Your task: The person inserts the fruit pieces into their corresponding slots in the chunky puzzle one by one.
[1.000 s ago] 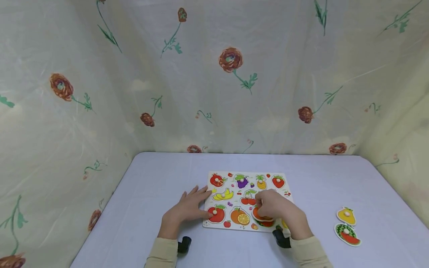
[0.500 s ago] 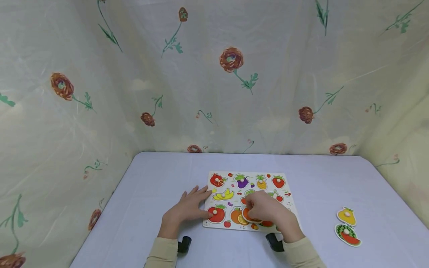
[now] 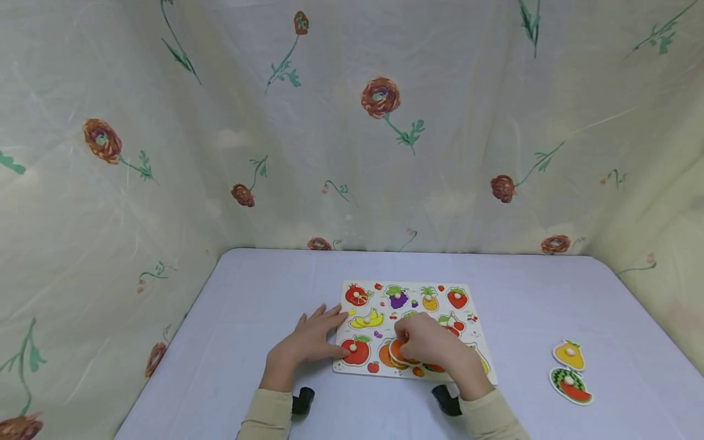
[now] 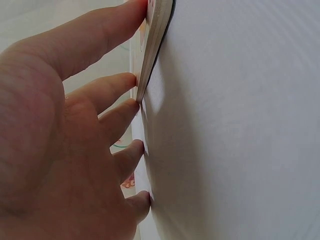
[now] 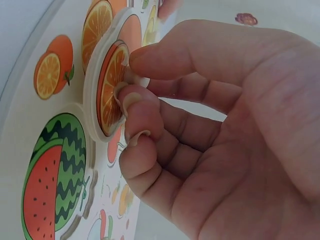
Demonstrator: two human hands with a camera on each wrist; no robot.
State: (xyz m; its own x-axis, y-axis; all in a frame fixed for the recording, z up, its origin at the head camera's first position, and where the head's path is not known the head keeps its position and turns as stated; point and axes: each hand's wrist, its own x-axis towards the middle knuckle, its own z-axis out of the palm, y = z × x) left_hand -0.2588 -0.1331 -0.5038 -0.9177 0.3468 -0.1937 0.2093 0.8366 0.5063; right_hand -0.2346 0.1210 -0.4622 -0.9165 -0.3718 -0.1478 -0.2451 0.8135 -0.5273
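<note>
A white wooden fruit puzzle board (image 3: 352, 369) lies on the table. My right hand (image 3: 431, 342) pinches an orange puzzle piece (image 5: 112, 92) by its small knob, between thumb and fingers. In the right wrist view the piece is tilted and overlaps the printed orange picture (image 5: 96, 25) on the board. My left hand (image 3: 308, 339) is spread at the board's left edge, with its thumb by the apple piece (image 3: 357, 353). The left wrist view shows thumb and fingertips touching the board's edge (image 4: 152, 45). Part of the board's lower right is hidden behind my right hand.
A pear piece (image 3: 569, 354) and a watermelon piece (image 3: 572, 388) lie on the table (image 3: 528, 305) to the right. The board's watermelon recess (image 5: 50, 175) shows its printed picture. Grape (image 3: 396, 297), banana (image 3: 366, 320) and other knobbed pieces sit in the board.
My right hand has carried the orange piece leftward, from over the watermelon recess to the printed orange. The left hand has not moved.
</note>
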